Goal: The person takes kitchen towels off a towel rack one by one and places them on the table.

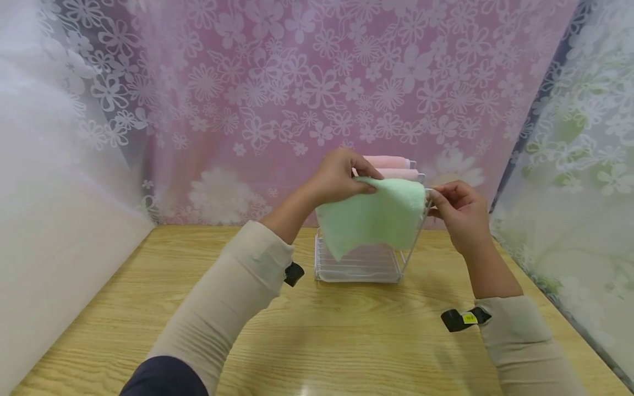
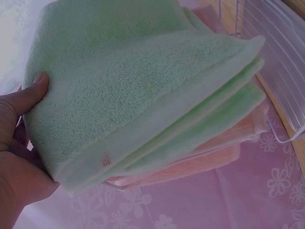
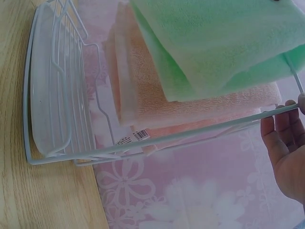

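Observation:
A pale green towel (image 1: pixel 371 220) drapes over the front bar of a white wire rack (image 1: pixel 405 264), folded in layers. My left hand (image 1: pixel 337 175) pinches its top edge near the left end, thumb on the near face. At the upper right corner of the rack, the fingers of my right hand (image 1: pixel 462 213) pinch the white frame beside the towel's right edge. In the right wrist view, that hand (image 3: pixel 288 143) grips the rod from below. Two pink towels (image 1: pixel 388 162) hang on bars behind the green one, partly hidden by it and by my left hand.
At the rack's base, a pale tray (image 3: pixel 45 86) sits among the wires. The rack stands toward the back of a wood-grain table (image 1: pixel 307 330). A pink floral curtain (image 1: pixel 277 99) hangs behind, and pale sheets (image 1: pixel 54 181) flank both sides.

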The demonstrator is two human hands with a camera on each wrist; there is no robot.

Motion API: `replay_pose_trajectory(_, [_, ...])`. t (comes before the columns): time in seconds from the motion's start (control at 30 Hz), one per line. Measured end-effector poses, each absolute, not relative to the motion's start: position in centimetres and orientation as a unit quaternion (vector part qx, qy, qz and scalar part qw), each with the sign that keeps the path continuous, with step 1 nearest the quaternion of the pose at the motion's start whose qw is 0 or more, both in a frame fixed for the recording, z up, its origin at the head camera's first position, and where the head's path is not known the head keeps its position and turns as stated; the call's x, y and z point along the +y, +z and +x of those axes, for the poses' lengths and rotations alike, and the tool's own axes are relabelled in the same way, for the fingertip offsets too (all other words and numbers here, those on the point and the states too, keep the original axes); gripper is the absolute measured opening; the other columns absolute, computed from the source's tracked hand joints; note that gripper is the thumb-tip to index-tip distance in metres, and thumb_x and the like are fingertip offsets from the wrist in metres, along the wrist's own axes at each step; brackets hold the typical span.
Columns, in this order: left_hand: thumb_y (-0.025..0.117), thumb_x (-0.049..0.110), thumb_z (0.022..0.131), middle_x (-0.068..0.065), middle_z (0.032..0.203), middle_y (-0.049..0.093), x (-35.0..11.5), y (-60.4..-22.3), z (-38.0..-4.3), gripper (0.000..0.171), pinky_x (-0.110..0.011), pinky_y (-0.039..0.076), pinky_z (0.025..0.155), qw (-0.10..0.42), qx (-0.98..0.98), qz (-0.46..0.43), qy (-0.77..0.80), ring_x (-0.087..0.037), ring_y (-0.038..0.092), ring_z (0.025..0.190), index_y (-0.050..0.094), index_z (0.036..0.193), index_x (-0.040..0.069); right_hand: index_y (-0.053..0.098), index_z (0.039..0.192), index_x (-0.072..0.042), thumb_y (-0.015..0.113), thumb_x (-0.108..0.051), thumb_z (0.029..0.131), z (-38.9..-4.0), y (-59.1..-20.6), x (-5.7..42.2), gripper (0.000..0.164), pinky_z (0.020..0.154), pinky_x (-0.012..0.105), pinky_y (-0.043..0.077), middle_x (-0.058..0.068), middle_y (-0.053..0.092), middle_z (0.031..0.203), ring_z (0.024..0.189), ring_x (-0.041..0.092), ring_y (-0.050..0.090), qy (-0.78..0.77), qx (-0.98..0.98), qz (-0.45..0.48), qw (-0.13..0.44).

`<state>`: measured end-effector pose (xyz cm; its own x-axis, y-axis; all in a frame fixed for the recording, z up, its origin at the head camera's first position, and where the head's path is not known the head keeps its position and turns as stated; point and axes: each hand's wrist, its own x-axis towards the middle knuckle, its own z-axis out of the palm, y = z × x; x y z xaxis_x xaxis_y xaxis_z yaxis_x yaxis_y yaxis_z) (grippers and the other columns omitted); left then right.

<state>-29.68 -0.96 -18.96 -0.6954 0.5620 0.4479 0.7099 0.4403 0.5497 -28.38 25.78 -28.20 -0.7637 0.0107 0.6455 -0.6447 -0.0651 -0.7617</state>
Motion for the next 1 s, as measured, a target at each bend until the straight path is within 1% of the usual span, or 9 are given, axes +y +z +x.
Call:
replay_pose_trajectory(0.2, [0.081,0.012,0.081,0.006,0.097,0.074,-1.5,-18.9,-29.0,0.019,-0.022,0.043,0.062,0.096,-0.848,-0.371,-0.366,-0.014,0.054,0.075,0.079,0.100,0.013,0.060,0.097,0.013,0.060,0.003,0.093,-28.4,-28.1,25.6,0.011,0.066,0.025,0.057,0.007,0.068,0.088,0.075,0.016,0.066,0.683,-0.642,0.249,0.242])
replay_pose_trajectory(0.3, [0.081,0.012,0.081,0.005,0.097,0.074,-1.7,-18.9,-28.8,0.019,-0.022,0.044,0.062,0.103,-0.847,-0.376,-0.363,-0.012,0.054,0.073,0.079,0.100,0.014,0.060,0.097,0.013,0.060,0.002,0.093,-28.4,-28.1,25.6,0.011,0.065,0.025,0.057,0.008,0.067,0.089,0.075,0.016,0.065,0.680,-0.645,0.251,0.242])
replay_pose_trajectory(0.47, [0.082,0.013,0.080,0.007,0.098,0.074,-2.1,-19.0,-28.5,0.018,-0.021,0.042,0.057,0.101,-0.847,-0.377,-0.361,-0.009,0.052,0.065,0.080,0.098,0.016,0.060,0.098,0.013,0.060,0.002,0.093,-28.6,-28.2,25.7,0.012,0.066,0.025,0.057,0.008,0.066,0.089,0.076,0.018,0.064,0.675,-0.651,0.249,0.241])
replay_pose_trajectory(0.57, [0.082,0.014,0.081,0.008,0.099,0.073,-2.3,-19.0,-28.1,0.018,-0.021,0.036,0.053,0.096,-0.848,-0.374,-0.363,-0.010,0.044,0.056,0.080,0.098,0.016,0.060,0.098,0.013,0.061,0.002,0.093,-28.6,-28.2,25.7,0.012,0.066,0.025,0.057,0.007,0.066,0.088,0.075,0.018,0.064,0.675,-0.651,0.248,0.242])
replay_pose_trajectory(0.73, [0.081,0.015,0.081,0.009,0.097,0.073,-2.7,-19.1,-27.4,0.017,-0.021,0.031,0.050,0.095,-0.849,-0.369,-0.367,-0.009,0.032,0.049,0.080,0.098,0.016,0.061,0.097,0.011,0.061,0.002,0.093,-28.7,-28.0,25.7,0.011,0.065,0.025,0.057,0.007,0.066,0.086,0.072,0.016,0.063,0.680,-0.648,0.243,0.242])
replay_pose_trajectory(0.9, [0.082,0.015,0.081,0.012,0.090,0.073,-3.0,-19.5,-26.9,0.016,-0.021,0.029,0.049,0.097,-0.845,-0.372,-0.372,-0.008,0.028,0.047,0.080,0.096,0.017,0.063,0.094,0.009,0.062,0.001,0.093,-28.7,-28.0,25.6,0.008,0.064,0.024,0.057,0.005,0.066,0.082,0.070,0.015,0.062,0.685,-0.643,0.239,0.246])
replay_pose_trajectory(1.0, [0.082,0.014,0.081,0.011,0.090,0.073,-3.4,-19.8,-26.7,0.015,-0.021,0.030,0.049,0.100,-0.841,-0.375,-0.378,-0.008,0.030,0.050,0.080,0.096,0.016,0.062,0.094,0.011,0.061,0.002,0.093,-28.8,-28.1,25.5,0.009,0.064,0.024,0.057,0.005,0.066,0.082,0.070,0.015,0.062,0.683,-0.644,0.242,0.246])
